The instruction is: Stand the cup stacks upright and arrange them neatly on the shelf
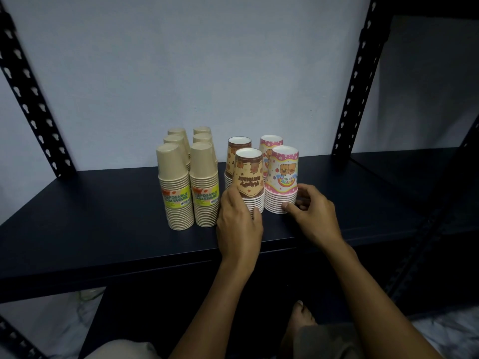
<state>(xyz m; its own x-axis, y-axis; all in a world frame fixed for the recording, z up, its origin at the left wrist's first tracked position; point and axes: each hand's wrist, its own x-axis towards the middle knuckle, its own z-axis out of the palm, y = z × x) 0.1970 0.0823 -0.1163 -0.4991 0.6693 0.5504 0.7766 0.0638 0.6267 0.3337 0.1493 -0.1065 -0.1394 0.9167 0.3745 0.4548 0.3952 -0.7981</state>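
While hands [239, 218] steady them, cup stacks [250, 182] stand upright.

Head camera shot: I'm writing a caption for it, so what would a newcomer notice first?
Two hands at the shelf's front centre: the left hand wraps the brown birthday cup stack, the right hand steadies the pink birthday cup stack. Left of them, tan cup stacks stand in two neat rows, upside down.

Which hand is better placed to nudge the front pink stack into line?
Right. The right hand already touches the base of the front pink stack on its outer side. The left hand is wrapped on the front brown stack beside it.
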